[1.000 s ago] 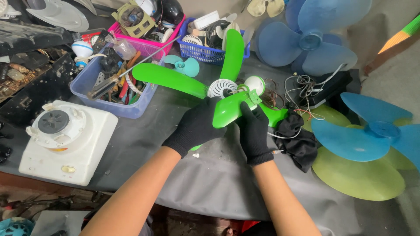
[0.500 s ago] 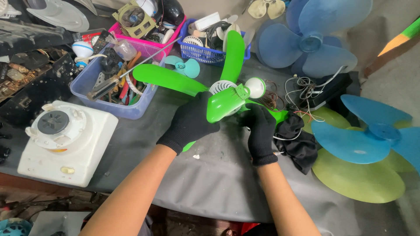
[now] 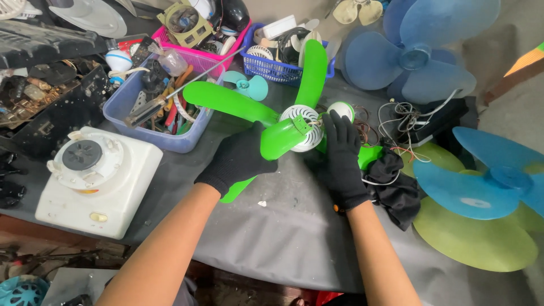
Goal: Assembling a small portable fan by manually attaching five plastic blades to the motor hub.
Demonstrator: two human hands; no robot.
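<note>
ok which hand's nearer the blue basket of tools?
Left. The left hand grips a blade of the green fan just right of the blue basket of tools. The right hand sits farther right, past the fan's white hub.
</note>
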